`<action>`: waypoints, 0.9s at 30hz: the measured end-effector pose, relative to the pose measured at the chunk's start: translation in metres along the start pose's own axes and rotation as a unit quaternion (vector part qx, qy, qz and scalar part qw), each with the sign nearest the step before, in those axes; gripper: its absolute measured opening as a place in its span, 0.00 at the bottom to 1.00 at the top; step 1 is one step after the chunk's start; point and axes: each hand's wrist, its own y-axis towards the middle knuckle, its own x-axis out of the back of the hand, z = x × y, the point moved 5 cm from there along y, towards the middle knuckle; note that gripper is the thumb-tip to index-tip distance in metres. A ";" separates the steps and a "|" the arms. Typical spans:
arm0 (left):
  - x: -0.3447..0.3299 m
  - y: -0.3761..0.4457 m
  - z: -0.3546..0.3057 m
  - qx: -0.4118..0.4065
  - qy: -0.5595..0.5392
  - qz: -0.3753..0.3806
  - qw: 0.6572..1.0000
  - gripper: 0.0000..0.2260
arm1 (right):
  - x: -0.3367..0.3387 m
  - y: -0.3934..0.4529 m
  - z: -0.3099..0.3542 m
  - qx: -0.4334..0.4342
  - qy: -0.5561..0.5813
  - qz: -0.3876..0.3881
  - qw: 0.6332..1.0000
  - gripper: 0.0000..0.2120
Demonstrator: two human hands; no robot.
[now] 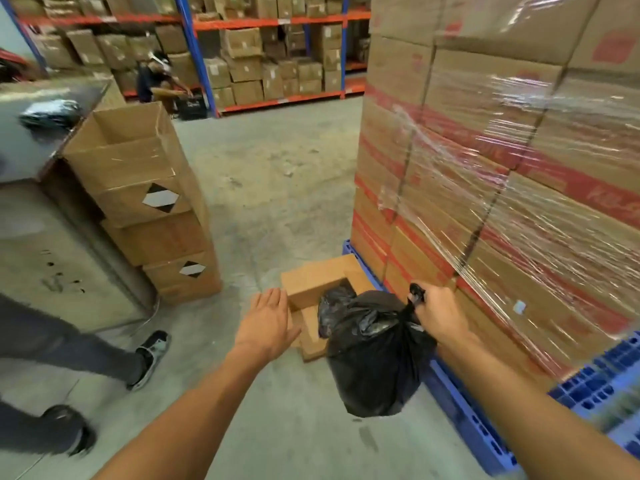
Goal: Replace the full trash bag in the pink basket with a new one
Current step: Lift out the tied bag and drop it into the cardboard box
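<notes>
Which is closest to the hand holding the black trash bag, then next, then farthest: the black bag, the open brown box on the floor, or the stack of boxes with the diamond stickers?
From the right hand:
1. Black trash bag, its knotted top in the grip, hanging below.
2. Open brown box on the floor, just left, partly behind the bag.
3. Stack of boxes with diamond stickers, far left beside the table.

One full black trash bag [374, 355], two bare hands: left hand [266, 323] and right hand [437, 315]. Three stacked cartons [149, 199] at left, one blue pallet [460, 407], one flattened cardboard piece [318, 289]. Two other people: one crouching by the shelves [152, 81], one pair of legs [69, 362] at left.
</notes>
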 end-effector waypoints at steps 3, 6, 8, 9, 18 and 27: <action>-0.005 0.028 0.040 0.024 0.001 0.020 1.000 0.35 | -0.032 0.056 0.049 0.038 0.014 0.008 0.999 0.11; -0.012 0.063 0.075 0.034 -0.006 0.028 0.999 0.35 | -0.068 0.111 0.083 0.059 0.018 0.015 0.998 0.14; -0.017 0.092 0.098 0.045 -0.013 0.029 0.998 0.35 | -0.092 0.147 0.105 0.076 0.021 0.021 0.997 0.15; -0.021 0.107 0.110 0.051 -0.016 0.032 0.998 0.35 | -0.105 0.165 0.114 0.080 0.022 0.030 0.996 0.16; -0.089 0.227 0.181 0.071 -0.047 0.108 0.991 0.34 | -0.223 0.281 0.143 0.068 -0.008 0.093 0.993 0.16; -0.160 0.330 0.214 0.025 -0.073 0.164 0.983 0.34 | -0.330 0.331 0.130 0.030 -0.065 0.207 0.976 0.25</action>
